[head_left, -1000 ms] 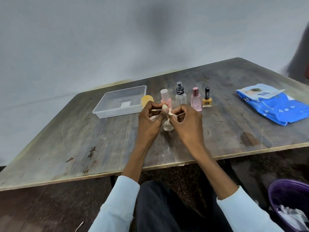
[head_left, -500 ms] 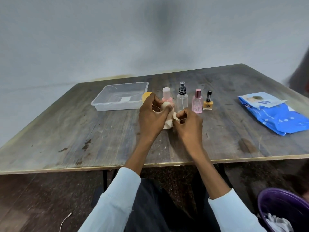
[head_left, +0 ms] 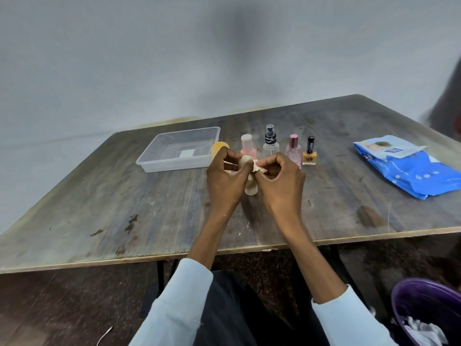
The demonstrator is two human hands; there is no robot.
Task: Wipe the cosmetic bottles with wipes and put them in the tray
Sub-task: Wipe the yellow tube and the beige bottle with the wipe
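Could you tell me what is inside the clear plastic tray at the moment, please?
The tray holds no bottles; only a small pale square shows on its floor, perhaps a label. Its right end sits behind the left hand and a yellow object, so that corner stays hidden.

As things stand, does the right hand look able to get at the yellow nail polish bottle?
Probably not yet: the right hand is busy pinching the wipe against the beige bottle. The path itself looks free, since the yellow nail polish bottle stands just beyond it, unblocked.
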